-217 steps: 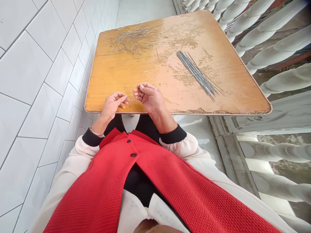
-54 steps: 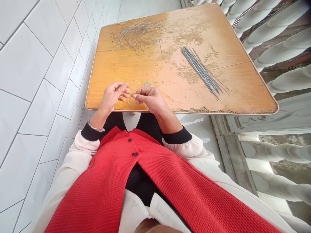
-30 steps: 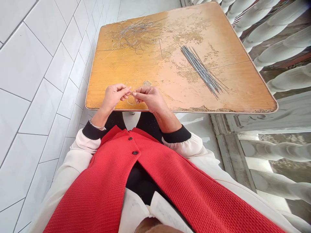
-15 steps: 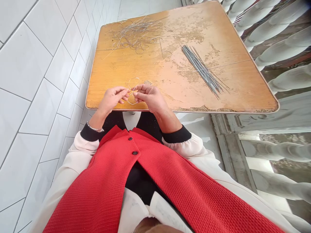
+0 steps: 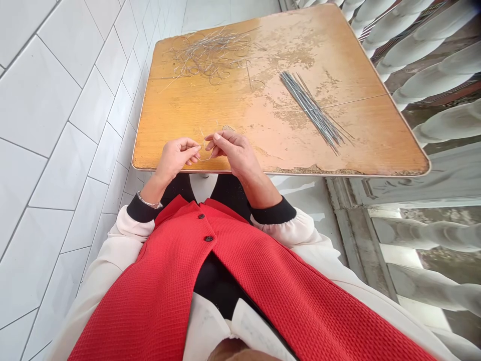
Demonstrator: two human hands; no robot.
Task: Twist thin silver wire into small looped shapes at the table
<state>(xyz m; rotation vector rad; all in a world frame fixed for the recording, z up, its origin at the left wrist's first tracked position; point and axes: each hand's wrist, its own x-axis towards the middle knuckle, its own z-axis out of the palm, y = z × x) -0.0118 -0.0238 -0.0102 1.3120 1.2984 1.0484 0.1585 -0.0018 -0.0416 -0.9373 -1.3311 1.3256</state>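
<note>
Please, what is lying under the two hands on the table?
Between the left hand and right hand, a thin wire loop shows above the worn wooden table. The palms cover the surface directly beneath them, so I cannot see what lies there.

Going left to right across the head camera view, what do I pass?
White tiled wall → left hand → thin wire loop → right hand → bundle of straight grey wires → white balusters
</note>
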